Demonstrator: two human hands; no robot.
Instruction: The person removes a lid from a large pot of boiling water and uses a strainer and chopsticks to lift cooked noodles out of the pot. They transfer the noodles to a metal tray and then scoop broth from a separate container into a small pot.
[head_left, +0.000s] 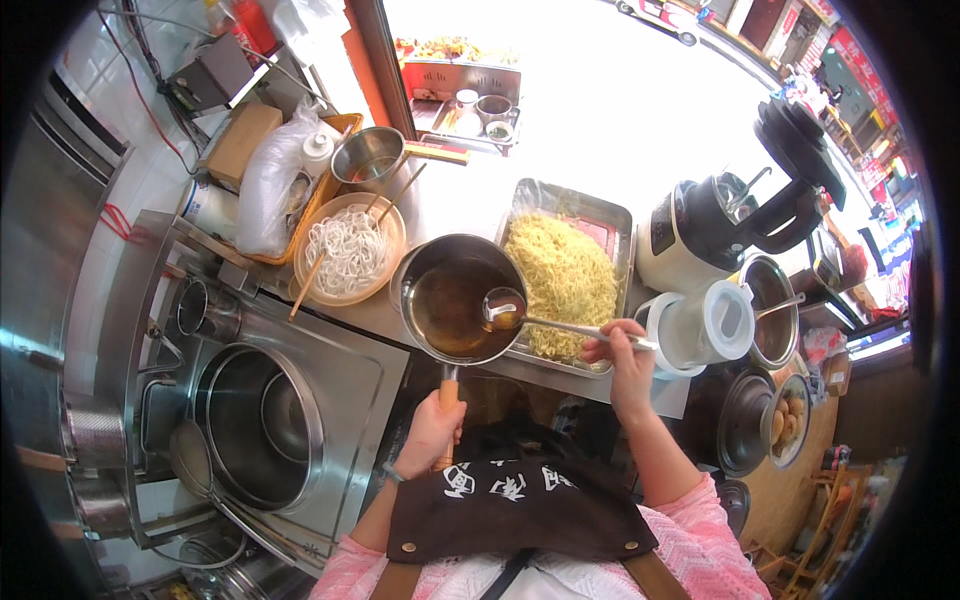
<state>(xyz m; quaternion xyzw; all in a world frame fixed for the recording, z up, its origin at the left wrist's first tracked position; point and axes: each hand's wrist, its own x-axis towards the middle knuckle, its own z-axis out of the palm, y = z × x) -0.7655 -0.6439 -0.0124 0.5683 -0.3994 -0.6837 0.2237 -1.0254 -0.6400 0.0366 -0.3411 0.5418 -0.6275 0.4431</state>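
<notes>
A steel saucepan with brown liquid in it is held by its wooden handle in my left hand. From the right, my right hand grips the handle of a metal ladle, whose bowl is over or in the liquid near the pan's right side; its exact depth I cannot tell. Behind and right of the pan, yellow noodles fill a steel tray. White noodles lie in a pale round bowl to the left, with wooden chopsticks on it.
A large steel pot is set in the counter at left. Beyond the bowl are a metal pot and an orange basket with a plastic bag. Lidded plastic containers, a black-and-cream appliance and a steel basin stand at right.
</notes>
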